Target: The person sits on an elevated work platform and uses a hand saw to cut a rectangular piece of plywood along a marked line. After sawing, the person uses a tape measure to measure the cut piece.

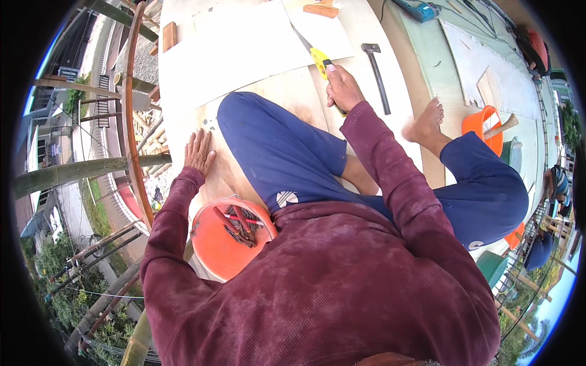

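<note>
Two hands are at work on one broad plywood sheet [293, 91], and that sheet is the largest thing before us. It lies flat under our bent knee, pale and wide. We judge it stiff but thin, likely to flex or bounce near a free edge, so weight on it helps.

Next in size, an orange bucket [223, 244] stands just beside our left hip, holding dark nails or screws and a red-handled tool. A second orange bucket [485, 125] sits near our bare foot [425, 122], a wooden handle sticking out of it.

Our left hand [199, 152] rests palm down on the sheet, its fingers [198, 138] spread slightly apart and flat, gripping nothing.

Our right hand [343, 87] has its fingers clamped round the yellow handle of a handsaw [314, 52], whose blade runs up and left across the white panel [238, 52] lying on the plywood. We judge the saw light and rigid at the handle, with a thin blade that can bend or bind. The handle is the only safe place to hold it.

A hammer [376, 73] lies just beside the right hand, head away from us.
</note>
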`<state>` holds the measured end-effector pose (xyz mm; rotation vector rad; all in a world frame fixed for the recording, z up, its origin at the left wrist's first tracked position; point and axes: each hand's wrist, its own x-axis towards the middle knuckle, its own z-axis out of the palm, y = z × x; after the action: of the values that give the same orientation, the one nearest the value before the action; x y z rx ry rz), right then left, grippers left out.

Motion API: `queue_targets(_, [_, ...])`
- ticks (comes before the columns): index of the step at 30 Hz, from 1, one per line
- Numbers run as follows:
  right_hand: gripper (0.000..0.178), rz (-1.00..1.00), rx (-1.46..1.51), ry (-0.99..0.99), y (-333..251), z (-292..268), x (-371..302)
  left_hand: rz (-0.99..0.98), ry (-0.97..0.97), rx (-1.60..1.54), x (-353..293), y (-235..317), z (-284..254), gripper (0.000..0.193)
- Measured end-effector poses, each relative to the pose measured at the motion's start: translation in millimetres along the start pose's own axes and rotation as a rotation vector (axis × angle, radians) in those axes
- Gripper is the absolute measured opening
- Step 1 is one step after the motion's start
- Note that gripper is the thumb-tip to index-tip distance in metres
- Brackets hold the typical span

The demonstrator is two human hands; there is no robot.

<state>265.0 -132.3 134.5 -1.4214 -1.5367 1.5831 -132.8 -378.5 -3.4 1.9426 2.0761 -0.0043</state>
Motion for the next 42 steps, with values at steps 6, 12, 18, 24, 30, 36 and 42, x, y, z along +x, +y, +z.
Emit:
queue_targets(6, [0.05,-0.006,0.105,-0.007,14.3,-4.9,-3.1,-0.113,0.23,0.022,3.1,35.6,18.3,0.069])
queue_targets(12, [0.052,-0.17,-0.117,0.088,77.5,4.7,-6.9,-0.128,0.22,-0.013,4.6,45.9,5.1,0.068])
queue_targets(18, [0.047,-0.1,-0.204,0.111,31.4,12.5,-14.2,-0.152,0.17,0.006,1.4,45.7,0.4,0.071])
queue_targets(24, [0.044,-0.017,-0.128,0.076,11.0,7.3,-8.5,-0.162,0.154,0.002,-2.8,47.4,-1.6,0.076])
queue_targets(30, [0.045,-0.13,-0.124,0.147,46.4,11.9,-4.7,-0.15,0.189,0.011,3.3,49.9,0.0,0.076])
queue_targets(36, [0.048,-0.238,-0.285,0.198,35.2,8.3,-1.4,-0.161,0.212,0.052,1.9,43.6,12.8,0.075])
queue_targets(42, [0.051,-0.026,-0.225,0.082,-5.3,-4.8,-0.5,-0.116,0.223,0.08,8.0,32.6,19.5,0.072])
